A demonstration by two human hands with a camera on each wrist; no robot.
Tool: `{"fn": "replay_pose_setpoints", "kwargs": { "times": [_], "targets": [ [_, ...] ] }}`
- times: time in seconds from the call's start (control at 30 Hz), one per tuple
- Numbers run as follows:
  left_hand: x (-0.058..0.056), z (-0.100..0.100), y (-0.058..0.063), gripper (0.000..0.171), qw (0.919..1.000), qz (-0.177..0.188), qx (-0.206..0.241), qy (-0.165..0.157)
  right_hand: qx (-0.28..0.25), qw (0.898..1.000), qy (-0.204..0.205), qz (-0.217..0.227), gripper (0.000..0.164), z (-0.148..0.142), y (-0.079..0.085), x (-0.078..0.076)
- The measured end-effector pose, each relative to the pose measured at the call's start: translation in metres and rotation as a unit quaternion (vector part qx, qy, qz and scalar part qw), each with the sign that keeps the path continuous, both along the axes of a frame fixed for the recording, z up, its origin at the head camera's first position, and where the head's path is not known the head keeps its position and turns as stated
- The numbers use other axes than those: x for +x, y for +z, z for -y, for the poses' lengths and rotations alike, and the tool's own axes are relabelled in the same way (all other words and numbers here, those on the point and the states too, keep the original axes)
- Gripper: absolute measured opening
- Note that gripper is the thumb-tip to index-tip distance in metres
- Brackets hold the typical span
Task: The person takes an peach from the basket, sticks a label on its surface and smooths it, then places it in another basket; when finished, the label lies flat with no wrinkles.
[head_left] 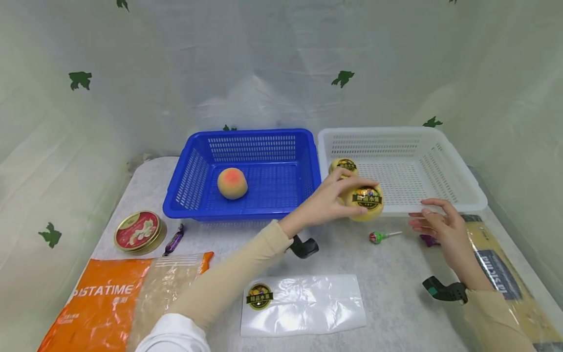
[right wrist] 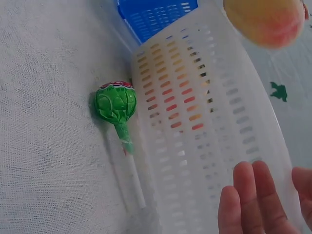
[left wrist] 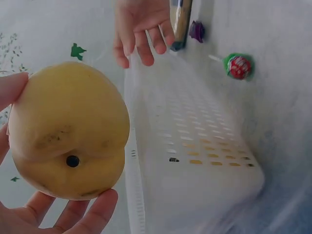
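My left hand (head_left: 325, 203) grips a yellow peach (head_left: 368, 201) with a dark label, above the front left part of the white basket (head_left: 444, 208). A crease and a small dark hole show on the peach (left wrist: 70, 122) in the left wrist view. Behind my fingers, another labelled fruit (head_left: 335, 165) lies in the white basket's left end, partly hidden. My right hand (head_left: 450, 237) holds nothing, its fingers loosely bent by the basket's front right rim. On the table between the hands lies a green-wrapped lollipop (right wrist: 116, 105), its white stick pointing right in the head view.
The blue basket (head_left: 242, 213) at left holds another peach (head_left: 232, 184). Around the table lie a round red tin (head_left: 137, 231), purple wrapped sweets (head_left: 174, 240), an orange bag (head_left: 103, 298), a clear labelled bag (head_left: 308, 308) and a tan package (head_left: 506, 274).
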State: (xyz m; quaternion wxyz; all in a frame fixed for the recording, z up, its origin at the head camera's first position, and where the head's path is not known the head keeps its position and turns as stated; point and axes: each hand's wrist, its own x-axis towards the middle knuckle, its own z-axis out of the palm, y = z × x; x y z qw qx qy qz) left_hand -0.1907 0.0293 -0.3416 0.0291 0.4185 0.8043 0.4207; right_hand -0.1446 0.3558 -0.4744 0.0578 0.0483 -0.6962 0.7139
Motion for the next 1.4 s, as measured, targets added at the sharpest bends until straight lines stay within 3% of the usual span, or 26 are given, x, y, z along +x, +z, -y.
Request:
{"fn": "replay_pose_setpoints", "kwargs": {
  "times": [0.07, 0.3, 0.47, 0.6, 0.7, 0.83, 0.93, 1.03, 1.2, 1.3, 1.4],
  "targets": [
    [-0.01, -0.014, 0.003, 0.05, 0.9999, 0.003, -0.012, -0.003, -0.013, 1.0, -0.009, -0.002, 0.039, 0.001, 0.0, 0.002],
    [-0.04, -0.056, 0.007, 0.05, 0.998, 0.04, -0.049, -0.003, -0.033, 0.999, -0.017, 0.003, 0.019, 0.042, 0.058, 0.022],
    [-0.053, -0.079, -0.002, 0.046, 0.9951, 0.035, -0.092, -0.001, -0.019, 1.0, -0.019, 0.013, 0.019, 0.04, 0.056, 0.021],
    [-0.055, -0.088, -0.008, 0.045, 0.9899, 0.03, -0.138, 0.011, -0.005, 1.0, -0.018, 0.009, 0.02, 0.039, 0.054, 0.021],
    [-0.054, -0.091, -0.012, 0.046, 0.9813, 0.014, -0.192, 0.01, -0.008, 1.0, -0.019, 0.005, 0.02, 0.037, 0.05, 0.021],
    [-0.05, -0.092, -0.014, 0.041, 0.9621, -0.004, -0.272, 0.014, -0.018, 1.0, -0.01, -0.003, 0.02, 0.037, 0.05, 0.021],
    [-0.049, -0.089, -0.014, 0.034, 0.9553, 0.019, -0.294, 0.022, -0.015, 1.0, -0.009, -0.005, 0.02, 0.039, 0.052, 0.021],
    [-0.05, -0.078, -0.012, 0.033, 0.9638, 0.045, -0.262, 0.022, -0.018, 1.0, -0.011, -0.004, 0.02, 0.039, 0.052, 0.022],
    [-0.042, -0.042, -0.001, 0.034, 0.9908, 0.074, -0.114, 0.0, -0.013, 1.0, -0.013, -0.003, 0.022, 0.04, 0.051, 0.022],
    [-0.03, -0.012, 0.009, 0.031, 0.9966, 0.073, -0.038, -0.002, -0.008, 1.0, -0.01, -0.004, 0.025, 0.041, 0.052, 0.023],
    [-0.016, 0.023, 0.012, 0.03, 0.9957, 0.091, 0.02, 0.006, -0.017, 1.0, -0.005, -0.003, 0.026, 0.04, 0.053, 0.025]
  ]
}}
